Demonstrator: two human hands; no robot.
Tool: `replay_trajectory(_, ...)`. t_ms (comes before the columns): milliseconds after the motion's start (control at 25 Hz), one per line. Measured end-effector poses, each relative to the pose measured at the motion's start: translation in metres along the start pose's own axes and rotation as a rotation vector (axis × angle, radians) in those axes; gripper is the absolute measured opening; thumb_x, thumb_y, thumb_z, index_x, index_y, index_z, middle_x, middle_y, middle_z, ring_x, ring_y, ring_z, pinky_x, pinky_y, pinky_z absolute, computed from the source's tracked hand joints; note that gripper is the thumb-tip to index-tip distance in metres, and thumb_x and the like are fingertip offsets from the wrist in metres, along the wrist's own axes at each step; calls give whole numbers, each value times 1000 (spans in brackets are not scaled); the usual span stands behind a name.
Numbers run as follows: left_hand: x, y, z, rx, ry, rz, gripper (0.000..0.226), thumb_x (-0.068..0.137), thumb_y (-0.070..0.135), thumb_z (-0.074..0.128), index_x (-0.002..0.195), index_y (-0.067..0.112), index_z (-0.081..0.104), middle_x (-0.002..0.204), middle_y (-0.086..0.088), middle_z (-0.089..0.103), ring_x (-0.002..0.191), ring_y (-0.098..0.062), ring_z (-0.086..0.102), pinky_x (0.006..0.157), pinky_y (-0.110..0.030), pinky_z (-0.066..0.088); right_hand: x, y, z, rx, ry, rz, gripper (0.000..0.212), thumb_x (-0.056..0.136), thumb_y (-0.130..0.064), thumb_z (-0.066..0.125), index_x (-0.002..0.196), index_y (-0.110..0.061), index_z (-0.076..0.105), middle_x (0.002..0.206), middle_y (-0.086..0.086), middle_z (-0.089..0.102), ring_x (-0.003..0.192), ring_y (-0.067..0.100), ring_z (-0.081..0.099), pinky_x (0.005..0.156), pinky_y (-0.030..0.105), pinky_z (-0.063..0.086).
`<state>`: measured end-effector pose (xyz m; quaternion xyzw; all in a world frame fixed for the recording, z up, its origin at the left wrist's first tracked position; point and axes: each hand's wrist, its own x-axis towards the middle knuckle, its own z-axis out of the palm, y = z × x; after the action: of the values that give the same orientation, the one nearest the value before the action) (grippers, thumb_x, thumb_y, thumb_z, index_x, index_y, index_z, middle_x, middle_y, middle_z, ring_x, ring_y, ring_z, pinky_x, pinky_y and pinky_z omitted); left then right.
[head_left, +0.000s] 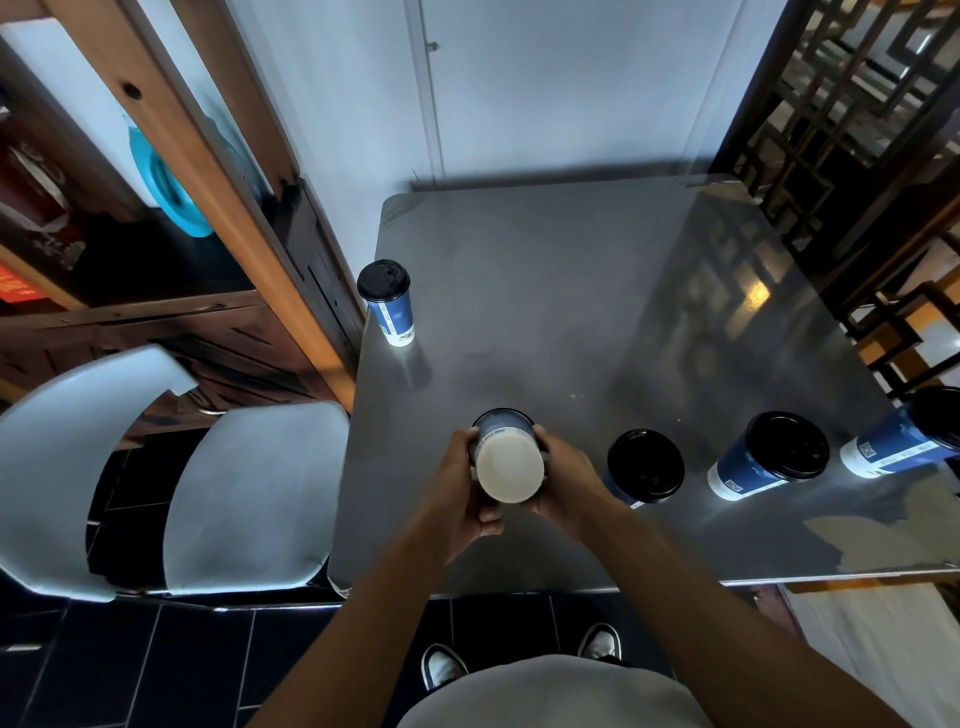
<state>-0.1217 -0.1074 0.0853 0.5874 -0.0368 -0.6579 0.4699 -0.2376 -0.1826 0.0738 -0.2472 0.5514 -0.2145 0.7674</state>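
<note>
I hold a blue paper cup (506, 457) over the near part of a steel table (597, 291), tipped so its white round bottom faces the camera. My left hand (462, 488) grips its left side and my right hand (563, 478) grips its right side, fingers curled round the wall. Whether this cup has a lid is hidden. To its right stand three more blue cups with black lids: one (645, 465) close to my right hand, one (774, 454) further right, one (914, 436) at the table's right edge. Another lidded cup (387, 301) stands alone at the table's left edge.
Two pale chairs (249, 493) stand left of the table beside a wooden shelf unit (208, 171). A white wall lies behind the table and a dark lattice screen (852, 104) at the right. A worn patch (883, 530) marks the near right corner. Dark floor tiles lie below.
</note>
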Motion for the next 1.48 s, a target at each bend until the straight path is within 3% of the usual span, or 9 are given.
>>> replay_trajectory(160, 4, 1, -8, 154, 91, -44, 47, 83, 57, 41, 82, 12, 55, 58, -6, 46, 40, -14, 28, 47, -17, 22, 2, -2, -3, -48, -9, 7, 28, 98, -36, 56, 99, -11, 66, 95, 13, 72, 61, 25, 74, 46, 30, 54)
replay_trajectory(320, 4, 0, -10, 268, 128, -53, 52, 67, 66, 42, 74, 16, 56, 55, -5, 45, 42, -15, 30, 48, -16, 23, 2, -3, -2, -270, -20, -5, 38, 82, -54, 61, 99, -21, 68, 95, 14, 69, 83, 31, 65, 76, 42, 49)
replay_trajectory(440, 2, -3, -7, 287, 61, -33, 70, 68, 80, 49, 82, 14, 65, 66, -11, 49, 51, -18, 36, 46, -18, 23, 2, -4, 0, -311, -36, -31, 45, 72, -62, 59, 95, -24, 69, 91, 16, 69, 83, 32, 62, 76, 45, 45)
replay_trajectory(720, 1, 1, -3, 39, -5, 29, 50, 90, 63, 50, 85, 17, 72, 69, -9, 59, 59, -19, 37, 45, -16, 24, 3, 1, -2, -53, -1, 32, 34, 99, -38, 56, 113, -8, 66, 107, 17, 66, 94, 36, 63, 94, 54, 49)
replay_trajectory(1000, -1, 4, 0, -30, 10, 12, 49, 89, 60, 50, 76, 20, 77, 68, -5, 67, 56, -20, 59, 51, -19, 38, 1, -1, -2, 138, -64, 55, 41, 101, -32, 55, 127, -1, 60, 118, 18, 68, 90, 32, 73, 69, 41, 61)
replay_trajectory(1120, -2, 6, -2, -150, -41, -29, 47, 86, 52, 48, 99, 15, 74, 84, -9, 73, 64, -24, 72, 57, -30, 57, 5, 3, -5, 235, -120, 86, 50, 98, -30, 59, 135, 3, 56, 142, 24, 57, 127, 44, 58, 104, 62, 47)
replay_trajectory(1200, 0, 3, -5, -98, -10, -40, 48, 85, 52, 44, 98, 16, 72, 82, -9, 74, 65, -25, 72, 66, -32, 56, 8, 4, -5, 196, -115, 50, 44, 97, -29, 61, 127, 3, 62, 133, 23, 64, 118, 43, 64, 100, 64, 49)
replay_trajectory(1320, 2, 0, -7, 110, 129, -1, 44, 84, 54, 41, 83, 18, 68, 71, -8, 71, 65, -25, 69, 77, -38, 48, 10, 4, -3, 83, -47, -34, 25, 97, -31, 60, 103, -9, 72, 97, 10, 73, 76, 27, 73, 69, 42, 62)
replay_trajectory(1480, -3, 4, -4, 256, 157, 55, 53, 74, 68, 45, 72, 24, 74, 77, -18, 61, 66, -27, 58, 62, -31, 46, 10, 4, -3, -80, -23, -44, 30, 99, -41, 53, 104, -17, 70, 96, 11, 72, 87, 31, 65, 77, 40, 55)
